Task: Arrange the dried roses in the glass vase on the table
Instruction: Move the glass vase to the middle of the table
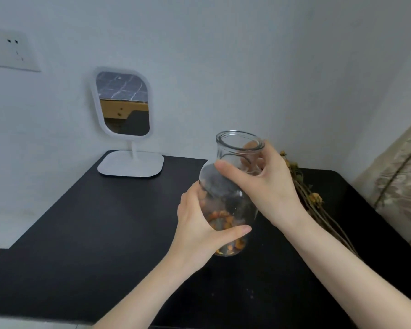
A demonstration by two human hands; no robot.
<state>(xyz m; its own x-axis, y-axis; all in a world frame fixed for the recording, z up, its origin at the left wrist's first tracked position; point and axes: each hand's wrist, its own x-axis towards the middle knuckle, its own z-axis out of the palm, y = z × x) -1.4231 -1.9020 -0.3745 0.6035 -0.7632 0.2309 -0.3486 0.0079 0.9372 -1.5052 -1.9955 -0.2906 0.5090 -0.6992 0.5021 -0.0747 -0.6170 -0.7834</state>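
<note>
A clear glass vase is near the middle of the black table, tilted a little, with orange dried petals at its bottom. My left hand grips its lower body from the left. My right hand grips its neck from the right, fingers curled round the glass. Dried roses with yellowish heads and brown stems lie on the table behind my right forearm, partly hidden by it.
A white-framed mirror on a flat white base stands at the table's back left, against the wall. A wall socket is at the upper left. Patterned beige fabric borders the table's right side.
</note>
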